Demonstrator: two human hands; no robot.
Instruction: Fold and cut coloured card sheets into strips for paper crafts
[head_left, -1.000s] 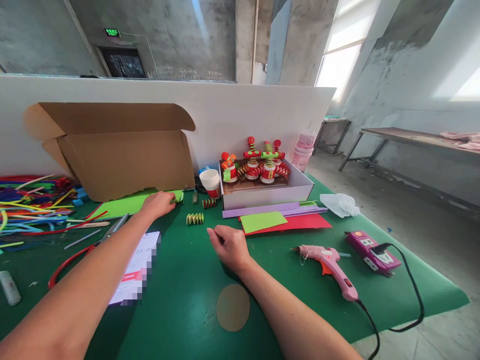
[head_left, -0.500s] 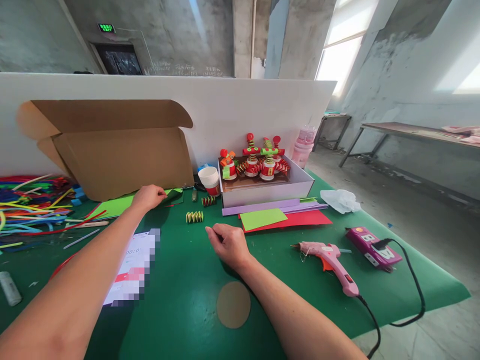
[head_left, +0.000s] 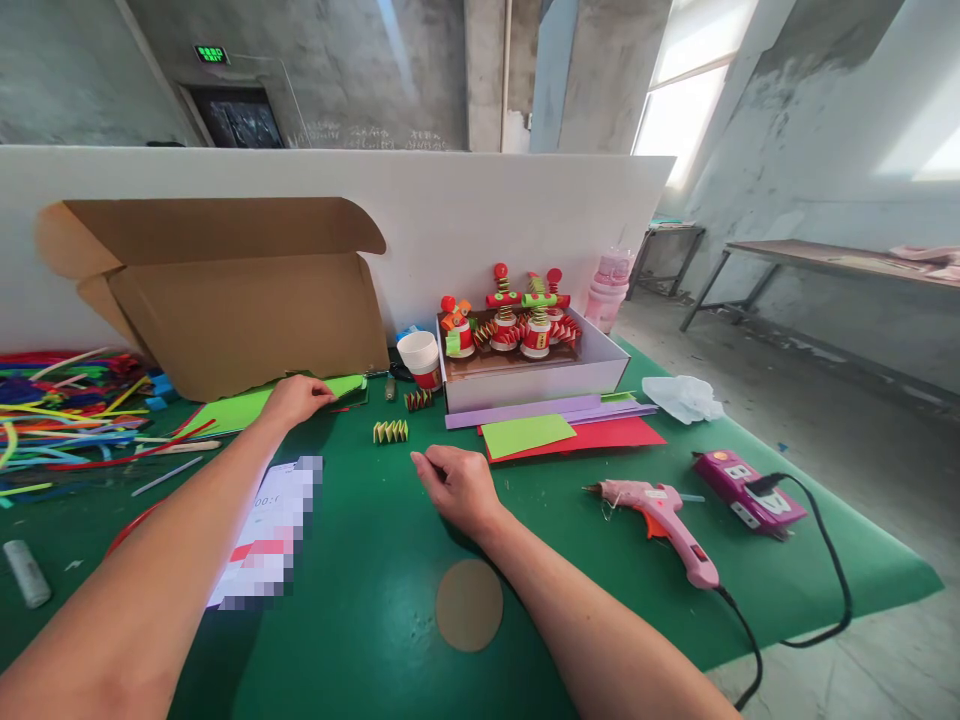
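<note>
My left hand (head_left: pixel 298 400) reaches to the back of the table, its fingers closed at the edge of the bright green paper (head_left: pixel 236 408), a stack of sheets in front of the open cardboard box. My right hand (head_left: pixel 456 486) rests on the green tabletop with curled fingers, and nothing shows in it. Just beyond it lie a yellow accordion-folded paper strip (head_left: pixel 391 431) and a second, darker folded strip (head_left: pixel 418 400). A round brown cardboard disc (head_left: pixel 469 605) lies flat beside my right forearm.
A white box (head_left: pixel 532 385) holds several paper-cup figures. Red paper (head_left: pixel 615 440) lies before it. On the right are a pink glue gun (head_left: pixel 660 510) and a purple power block (head_left: pixel 750 492) with cables. Pipe cleaners (head_left: pixel 67 420) fill the left; a phone (head_left: pixel 262 535) lies under my left arm.
The green paper's corner at my left fingertips was bent up with a dark underside; now it shows flat and bright green. My right hand has stayed in place.
</note>
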